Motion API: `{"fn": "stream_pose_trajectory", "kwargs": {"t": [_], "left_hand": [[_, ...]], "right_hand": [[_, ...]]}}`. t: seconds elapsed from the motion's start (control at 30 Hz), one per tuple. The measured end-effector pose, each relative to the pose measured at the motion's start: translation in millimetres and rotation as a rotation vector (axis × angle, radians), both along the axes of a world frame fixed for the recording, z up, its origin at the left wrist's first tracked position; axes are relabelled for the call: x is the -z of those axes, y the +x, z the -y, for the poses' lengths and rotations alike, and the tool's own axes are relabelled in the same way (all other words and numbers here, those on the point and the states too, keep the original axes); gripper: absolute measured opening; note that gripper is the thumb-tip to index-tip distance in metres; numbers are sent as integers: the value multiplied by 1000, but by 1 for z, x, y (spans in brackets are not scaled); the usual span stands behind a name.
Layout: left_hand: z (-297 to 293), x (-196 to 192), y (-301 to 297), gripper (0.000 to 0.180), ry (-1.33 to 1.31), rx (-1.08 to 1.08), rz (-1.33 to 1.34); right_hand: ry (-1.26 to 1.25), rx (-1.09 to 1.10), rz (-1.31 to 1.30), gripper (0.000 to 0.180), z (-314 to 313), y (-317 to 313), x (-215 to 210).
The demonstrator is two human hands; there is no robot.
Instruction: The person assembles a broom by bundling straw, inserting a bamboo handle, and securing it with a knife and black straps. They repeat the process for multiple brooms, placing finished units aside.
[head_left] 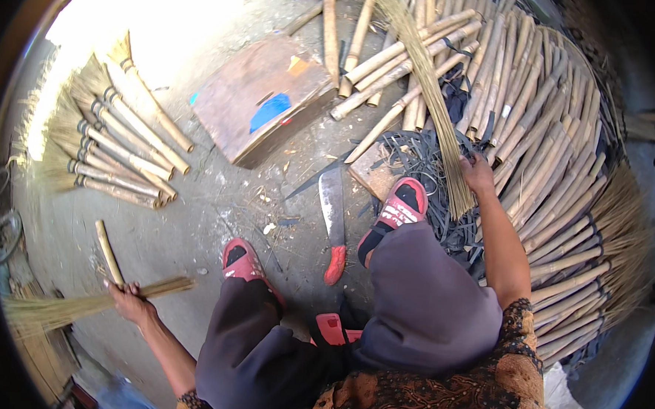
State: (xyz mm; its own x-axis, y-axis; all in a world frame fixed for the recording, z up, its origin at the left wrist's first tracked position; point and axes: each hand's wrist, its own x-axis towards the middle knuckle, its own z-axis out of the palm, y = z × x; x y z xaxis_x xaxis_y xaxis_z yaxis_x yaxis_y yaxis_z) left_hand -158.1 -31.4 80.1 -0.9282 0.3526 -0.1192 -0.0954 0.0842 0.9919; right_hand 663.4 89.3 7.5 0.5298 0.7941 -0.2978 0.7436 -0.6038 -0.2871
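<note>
A bundle of thin dry straw (166, 286) runs through my left hand (133, 304), which is closed around it out at the left. A short bamboo stick (108, 251) meets the fingers of that hand at its lower end; I cannot tell if it is gripped or lies behind. My right hand (479, 174) grips a second, longer straw bundle (431, 84), whose near end hangs over a heap of black rubber strips (419, 154). Between my feet lies a machete (333, 212) with a red handle.
Finished hand brooms (127, 146) with bamboo handles lie fanned out at the left. A wooden block (263, 90) with a blue patch stands ahead. Many bamboo-handled brooms (544, 164) are piled along the right. Loose bamboo poles (394, 63) lie at the top.
</note>
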Motion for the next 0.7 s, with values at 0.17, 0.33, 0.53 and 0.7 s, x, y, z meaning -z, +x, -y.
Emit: {"fn": "stream_pose_trajectory", "kwargs": {"t": [0.17, 0.33, 0.53, 0.7], "left_hand": [[-8, -19, 51, 40, -57, 49, -29], [-33, -19, 90, 38, -70, 105, -13], [-75, -21, 143, 38, -100, 218, -20], [-90, -22, 163, 28, -86, 307, -22]], "right_hand": [[37, 64, 312, 75, -4, -2, 26], [11, 245, -17, 63, -15, 11, 43], [79, -34, -62, 47, -20, 25, 52], [105, -12, -113, 40, -23, 30, 55]]}}
